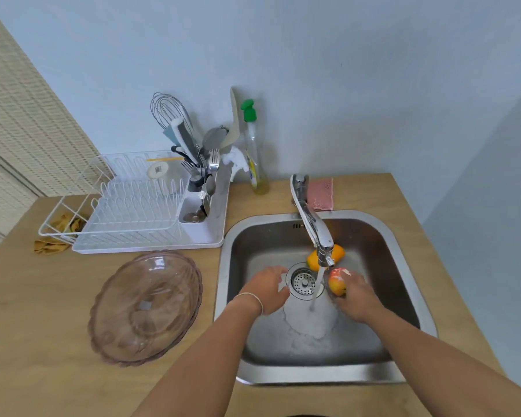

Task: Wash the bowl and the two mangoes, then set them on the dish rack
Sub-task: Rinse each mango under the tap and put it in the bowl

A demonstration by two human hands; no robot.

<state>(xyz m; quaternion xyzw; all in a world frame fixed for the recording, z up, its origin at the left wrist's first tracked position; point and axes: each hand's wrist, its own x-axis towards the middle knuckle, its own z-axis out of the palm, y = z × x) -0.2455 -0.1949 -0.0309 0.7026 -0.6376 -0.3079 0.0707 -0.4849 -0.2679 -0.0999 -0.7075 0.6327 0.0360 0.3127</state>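
A pale blue wall backs a light wooden tabletop [42, 341] with an inset stainless-steel sink [373, 236] at the 3 o'clock side. A chrome swivel faucet [312, 224] runs a water stream [316, 290] into the basin, just beside the round perforated drain strainer [303, 281]. The right hand [355, 296] is the active grip: its fingers grasp the red-and-yellow mango [337, 281], held just at the 3 o'clock side of the stream, with its long axis running roughly 12 to 6 o'clock. The left hand [268, 288] hangs over the basin at 9 o'clock of the drain, fingers loosely curled and grasping nothing. The second, orange-yellow mango [339, 252] lies on the sink floor at 12 o'clock of the held fruit, partly hidden behind the faucet head; the right hand is the nearer one to it. The clear pink-tinted scalloped glass bowl [146, 308] rests on the tabletop at 9 o'clock of the sink, closest to the left hand. The white wire dish rack [127, 212], standing on its tray at 12 o'clock of the bowl, holds none of the task items yet. Judged step: rinsing the first mango; a shift toward 9 o'clock would bring it fully under the stream.
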